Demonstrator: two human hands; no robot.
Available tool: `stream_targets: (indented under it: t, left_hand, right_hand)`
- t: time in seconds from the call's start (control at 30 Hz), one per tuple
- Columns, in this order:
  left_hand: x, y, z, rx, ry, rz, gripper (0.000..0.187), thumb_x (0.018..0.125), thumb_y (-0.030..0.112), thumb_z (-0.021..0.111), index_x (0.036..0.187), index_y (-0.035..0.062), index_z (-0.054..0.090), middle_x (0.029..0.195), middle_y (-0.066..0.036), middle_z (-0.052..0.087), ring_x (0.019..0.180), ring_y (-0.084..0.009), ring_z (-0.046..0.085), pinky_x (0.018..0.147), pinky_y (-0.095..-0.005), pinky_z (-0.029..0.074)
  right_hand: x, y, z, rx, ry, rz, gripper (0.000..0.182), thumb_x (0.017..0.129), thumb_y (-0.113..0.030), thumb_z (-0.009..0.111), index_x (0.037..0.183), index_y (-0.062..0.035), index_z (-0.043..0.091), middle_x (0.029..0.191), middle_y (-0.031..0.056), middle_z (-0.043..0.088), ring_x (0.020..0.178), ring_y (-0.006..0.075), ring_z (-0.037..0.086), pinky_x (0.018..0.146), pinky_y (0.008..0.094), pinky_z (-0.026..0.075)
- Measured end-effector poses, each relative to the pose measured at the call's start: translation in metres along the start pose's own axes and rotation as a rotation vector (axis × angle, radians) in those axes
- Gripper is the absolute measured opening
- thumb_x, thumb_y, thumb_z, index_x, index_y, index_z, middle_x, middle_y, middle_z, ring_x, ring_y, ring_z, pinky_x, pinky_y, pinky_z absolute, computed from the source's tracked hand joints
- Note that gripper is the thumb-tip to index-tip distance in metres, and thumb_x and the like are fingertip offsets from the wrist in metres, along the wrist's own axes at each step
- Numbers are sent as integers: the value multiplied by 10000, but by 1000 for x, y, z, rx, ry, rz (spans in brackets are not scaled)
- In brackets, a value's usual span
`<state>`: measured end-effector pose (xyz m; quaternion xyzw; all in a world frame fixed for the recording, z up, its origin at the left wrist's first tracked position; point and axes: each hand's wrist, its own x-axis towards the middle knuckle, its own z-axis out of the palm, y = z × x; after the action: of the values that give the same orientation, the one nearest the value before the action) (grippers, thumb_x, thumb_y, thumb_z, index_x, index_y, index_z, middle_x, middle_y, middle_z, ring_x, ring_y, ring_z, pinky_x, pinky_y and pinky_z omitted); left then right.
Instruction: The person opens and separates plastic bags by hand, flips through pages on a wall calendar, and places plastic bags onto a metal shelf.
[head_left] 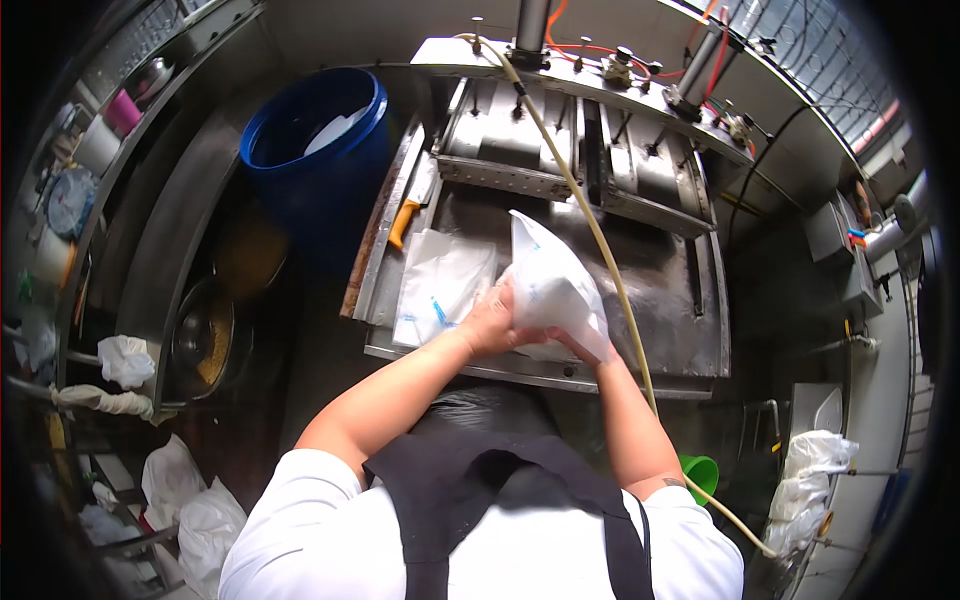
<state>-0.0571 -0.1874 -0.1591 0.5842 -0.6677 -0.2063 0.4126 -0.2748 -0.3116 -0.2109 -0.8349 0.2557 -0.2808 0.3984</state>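
Note:
A white plastic bag (555, 280) with pale blue print is raised over the steel worktable (655, 290), its pointed corner toward the back. My left hand (492, 318) is closed on the bag's left side. At its lower right edge my right hand (572, 342) grips the same bag, which covers most of those fingers. Just left of my left hand, a stack of flat plastic bags (445, 280) with blue marks lies on the table. Beyond the stack, a knife with a yellow handle (404, 222) rests along the table's left side.
Two metal press plates (505, 175) stand at the table's back beneath pneumatic cylinders (703, 65). A beige hose (590, 200) crosses the table right of my hands. Left stand a blue barrel (330, 190) and a dark bowl (200, 340). A green bucket (700, 478) sits low on the right.

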Motion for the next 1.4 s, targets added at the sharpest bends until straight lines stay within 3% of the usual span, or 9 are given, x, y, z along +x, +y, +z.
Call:
stream_targets:
  t: [0.13,0.27,0.33,0.47,0.53,0.67,0.8,1.3,1.4]
  left_hand:
    - [1,-2,5,33,9,-25,1055,784,482,910,1596,108,350,1563,-236,428,1450,-450,409,1206,-524,333]
    - [0,-17,14,77,44,-23,1113,792,538,885,1614,74,295,1597,-259,365,1480,-472,348,1237,-524,288]
    - [-12,-24,22,180,45,-76,1135,804,557,866,1624,57,260,1604,-273,346,1487,-480,335,1249,-525,267]
    - [-17,-23,14,157,-36,-126,1206,831,619,815,1653,28,161,1640,-316,266,1501,-502,307,1275,-516,225]
    - [-23,-28,9,192,-77,-123,1206,838,620,808,1657,22,155,1652,-312,256,1509,-497,298,1278,-510,224]
    - [-49,-59,-10,334,-98,-267,1050,912,607,724,1627,-12,267,1636,-315,319,1506,-477,330,1259,-508,280]
    - [-93,-141,-21,454,248,-527,547,986,410,683,1328,-13,630,1332,-253,604,1241,-439,551,1078,-526,445]
    - [-96,-104,-23,515,-58,-629,519,917,359,763,1290,51,575,1292,-199,600,1252,-397,556,1033,-541,464]
    - [-100,-114,-23,380,12,-385,600,950,436,730,1364,38,556,1266,-220,615,1237,-407,573,1060,-526,459]
  right_hand:
    - [-10,7,13,378,19,146,1163,719,-161,986,1631,-117,266,1538,93,525,1411,248,518,1185,425,445]
    - [1,-11,11,176,15,87,1093,776,-173,952,1628,-114,269,1537,101,526,1399,261,525,1191,432,430]
    - [8,-36,12,914,-30,287,1032,814,-223,925,1619,-112,289,1535,103,527,1383,274,533,1192,432,424]
    - [2,-56,12,1356,-7,197,1042,783,-304,941,1598,-98,326,1513,114,542,1374,281,535,1183,437,426]
    - [-12,9,27,4,146,0,1085,727,-348,971,1580,-81,356,1492,127,549,1375,291,534,1170,436,438]
    - [-19,-3,23,227,154,142,1126,690,-376,988,1570,-66,357,1474,139,552,1371,305,536,1155,433,448]
    - [-22,-6,31,183,173,156,1093,713,-386,970,1563,-61,365,1465,136,558,1366,303,537,1154,438,445]
    - [-21,-50,29,51,84,214,869,869,-480,798,1527,-24,459,1479,171,555,1386,333,512,1181,446,384]
    - [-25,-42,30,-15,132,201,917,875,-555,757,1552,-28,434,1535,189,501,1457,347,431,1231,452,301]
